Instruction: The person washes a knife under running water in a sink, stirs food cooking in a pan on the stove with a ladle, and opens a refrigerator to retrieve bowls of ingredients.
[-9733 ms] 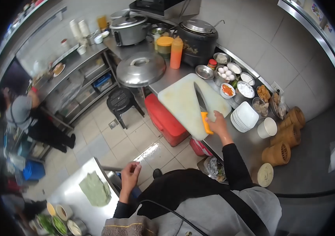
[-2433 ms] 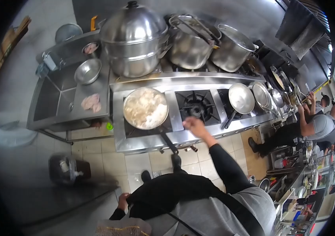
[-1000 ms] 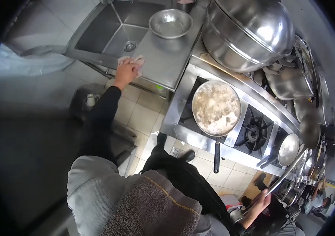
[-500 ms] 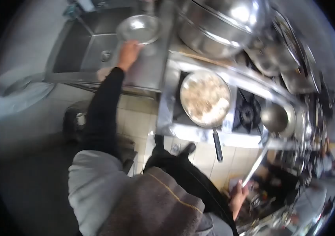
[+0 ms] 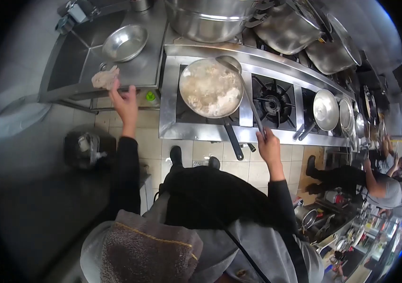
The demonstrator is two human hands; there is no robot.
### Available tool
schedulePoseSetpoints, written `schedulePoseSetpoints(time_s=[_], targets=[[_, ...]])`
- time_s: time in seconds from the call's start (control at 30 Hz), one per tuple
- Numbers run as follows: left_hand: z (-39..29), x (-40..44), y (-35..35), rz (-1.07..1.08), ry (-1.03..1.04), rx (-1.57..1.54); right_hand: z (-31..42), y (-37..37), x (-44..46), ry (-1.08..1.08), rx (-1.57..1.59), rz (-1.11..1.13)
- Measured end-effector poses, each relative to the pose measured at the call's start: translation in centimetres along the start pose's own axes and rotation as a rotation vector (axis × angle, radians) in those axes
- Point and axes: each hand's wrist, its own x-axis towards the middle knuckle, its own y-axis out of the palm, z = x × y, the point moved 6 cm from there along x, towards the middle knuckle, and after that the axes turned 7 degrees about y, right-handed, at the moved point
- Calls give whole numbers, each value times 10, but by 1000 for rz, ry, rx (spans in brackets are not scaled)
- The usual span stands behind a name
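My right hand (image 5: 269, 145) is closed around the handle of a long metal ladle (image 5: 252, 101). The ladle's bowl rests at the upper right rim of a frying pan (image 5: 210, 89) filled with pale, whitish food in liquid. The pan sits on the left burner, its black handle pointing toward me. My left hand (image 5: 124, 103) is raised by the sink's front edge, thumb and fingers apart. Just beyond its fingertips is a crumpled pinkish cloth (image 5: 104, 78); whether they touch is unclear. A shallow metal bowl (image 5: 125, 43) stands on the counter beside the sink, apart from both hands.
A bare burner (image 5: 272, 101) lies right of the pan, then a second pan (image 5: 326, 110). Large steel pots (image 5: 210, 21) line the back. The sink (image 5: 71, 59) is at left, a black bin (image 5: 89, 148) below. Another person (image 5: 385, 192) stands at far right.
My left hand has let go of the metal bowl and drawn back to the cloth. My right hand has brought the ladle from the right over to the pan. The view has shifted.
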Motion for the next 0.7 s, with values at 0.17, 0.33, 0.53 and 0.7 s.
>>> schedulePoseSetpoints(time_s=[0.17, 0.33, 0.53, 0.7], targets=[[-23, -221, -67, 293, -182, 183, -30, 10, 34, -146, 52, 79], [-30, -431, -195, 346, -548, 362, -69, 35, 45, 45, 359, 418], [-28, -553, -294, 376, -1008, 511, -62, 12, 19, -286, 221, 170], [47, -587, -302, 195, -1325, -139, -54, -15, -37, -209, 207, 179]])
